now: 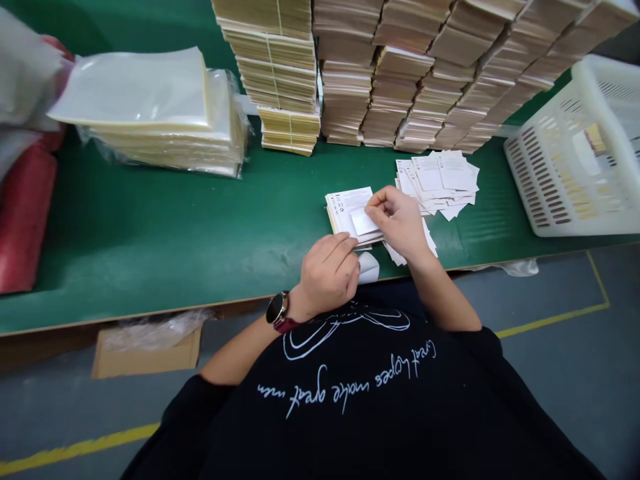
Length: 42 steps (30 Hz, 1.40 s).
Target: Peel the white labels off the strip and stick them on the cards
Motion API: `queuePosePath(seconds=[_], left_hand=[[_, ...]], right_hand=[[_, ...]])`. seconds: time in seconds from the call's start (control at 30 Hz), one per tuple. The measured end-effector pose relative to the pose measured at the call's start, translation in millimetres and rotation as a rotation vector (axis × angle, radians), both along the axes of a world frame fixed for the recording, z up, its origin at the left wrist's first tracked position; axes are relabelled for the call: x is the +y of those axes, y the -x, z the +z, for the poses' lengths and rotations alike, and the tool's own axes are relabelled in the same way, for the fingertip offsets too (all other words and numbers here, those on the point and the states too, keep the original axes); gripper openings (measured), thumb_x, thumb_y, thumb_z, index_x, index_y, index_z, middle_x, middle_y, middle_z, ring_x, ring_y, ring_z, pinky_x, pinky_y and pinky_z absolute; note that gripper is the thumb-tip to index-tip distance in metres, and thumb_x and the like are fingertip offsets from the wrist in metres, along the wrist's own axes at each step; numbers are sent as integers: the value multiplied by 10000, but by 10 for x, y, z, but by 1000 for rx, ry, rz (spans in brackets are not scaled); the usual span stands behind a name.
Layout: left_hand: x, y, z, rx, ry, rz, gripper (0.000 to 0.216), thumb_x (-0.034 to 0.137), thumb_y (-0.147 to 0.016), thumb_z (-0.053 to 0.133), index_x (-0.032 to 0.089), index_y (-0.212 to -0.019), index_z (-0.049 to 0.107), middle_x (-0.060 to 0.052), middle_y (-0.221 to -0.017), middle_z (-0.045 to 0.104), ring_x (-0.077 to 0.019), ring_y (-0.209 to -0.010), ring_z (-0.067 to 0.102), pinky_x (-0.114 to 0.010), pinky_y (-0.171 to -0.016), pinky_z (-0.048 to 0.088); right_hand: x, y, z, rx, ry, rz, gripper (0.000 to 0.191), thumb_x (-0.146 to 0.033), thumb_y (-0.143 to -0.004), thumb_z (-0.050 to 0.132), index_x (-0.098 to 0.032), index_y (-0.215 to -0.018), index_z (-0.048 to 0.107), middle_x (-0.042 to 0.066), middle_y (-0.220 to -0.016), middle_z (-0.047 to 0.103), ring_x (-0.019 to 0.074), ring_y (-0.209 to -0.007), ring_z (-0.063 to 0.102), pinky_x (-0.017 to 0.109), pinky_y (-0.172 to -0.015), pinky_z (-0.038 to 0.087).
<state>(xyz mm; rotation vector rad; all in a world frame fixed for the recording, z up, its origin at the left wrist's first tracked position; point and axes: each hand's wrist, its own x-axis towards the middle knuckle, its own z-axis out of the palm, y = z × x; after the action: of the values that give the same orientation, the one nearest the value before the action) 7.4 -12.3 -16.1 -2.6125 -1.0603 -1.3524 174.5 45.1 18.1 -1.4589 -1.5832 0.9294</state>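
On the green table lies a small stack of printed white cards (350,200). A small blank white label (364,222) is over the top card, its right end pinched between the thumb and fingers of my right hand (397,221). My left hand (330,270), with a watch at the wrist, is closed at the near left corner of the stack. Its fingertips touch the card edge; whatever they grip is hidden. A curled white piece of paper (369,268) sits just right of that hand at the table edge. Loose printed cards (440,180) lie in a spread heap beyond my right hand.
Tall stacks of brown-edged cards (400,80) and a strapped yellowish stack (275,67) line the back. Plastic-wrapped sheets (150,107) stand at left, near a red bundle (25,213). A white slotted basket (550,167) is at right. The green table (200,233) ends close to my body.
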Motion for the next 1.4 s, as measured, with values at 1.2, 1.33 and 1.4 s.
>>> queuePosePath(seconds=[1.2, 1.33, 1.4], left_hand=[[-28, 59, -48, -159, -20, 66, 121, 127, -772, 548, 205, -689, 506, -13, -761, 681, -193, -832, 638, -404, -807, 485], [-25, 54, -71, -171, -9, 103, 135, 151, -783, 536, 216, -671, 500, 15, -733, 680, -192, -839, 638, -446, -894, 430], [-23, 47, -69, -154, 17, 112, 143, 159, -796, 525, 217, -668, 505, 19, -723, 685, -193, -835, 638, -449, -899, 418]], right_hand=[[-292, -759, 88, -608, -131, -215, 188, -353, -792, 669, -202, -692, 618, -14, -562, 481, 168, -632, 465, 343, -669, 356], [-616, -583, 103, -573, -343, -89, 349, -339, -781, 718, -239, -1105, 635, 51, -864, 681, 247, -888, 584, 459, -839, 416], [-750, -384, 88, -322, -340, 134, 293, -267, -847, 657, -263, -1136, 610, 40, -938, 700, 217, -939, 613, 440, -862, 463]])
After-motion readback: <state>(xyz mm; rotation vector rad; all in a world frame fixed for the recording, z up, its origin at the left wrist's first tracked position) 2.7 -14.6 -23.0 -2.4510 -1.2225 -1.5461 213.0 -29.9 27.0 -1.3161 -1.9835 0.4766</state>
